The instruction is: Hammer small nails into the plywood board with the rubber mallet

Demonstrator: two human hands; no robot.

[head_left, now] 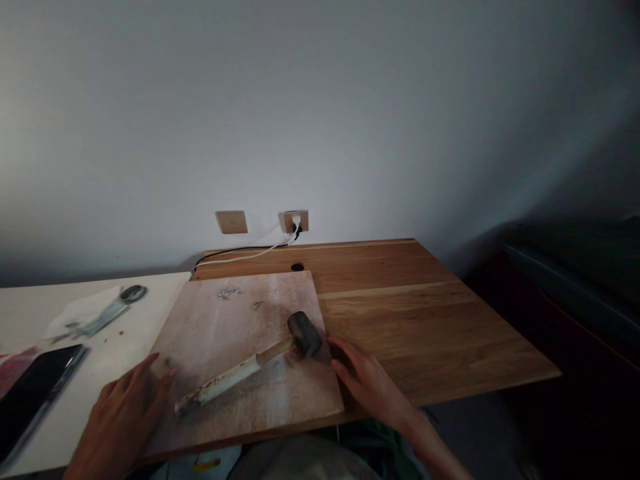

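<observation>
A flat wooden board (235, 333) with a worn, pinkish-brown face lies in front of me. My left hand (123, 410) is at its left edge, thumb and index finger spread around that side. On the opposite edge, my right hand (367, 380) has its fingers against the board; their undersides are hidden. A mallet (305, 334) with a black head lies diagonally across the board, its pale wrapped handle toward my left hand. Neither hand touches it. Small shiny metal pieces, perhaps nails, sit in a little pile (229, 292) near the far edge, with a few more (257, 305) closer.
A brown wooden table (420, 333) extends right, and a white table (30, 307) adjoins it left. On the white one are a black phone (37, 397) and a pale green tool with a round dark end (107, 313). Cables (240, 255) run to a wall socket (296, 221).
</observation>
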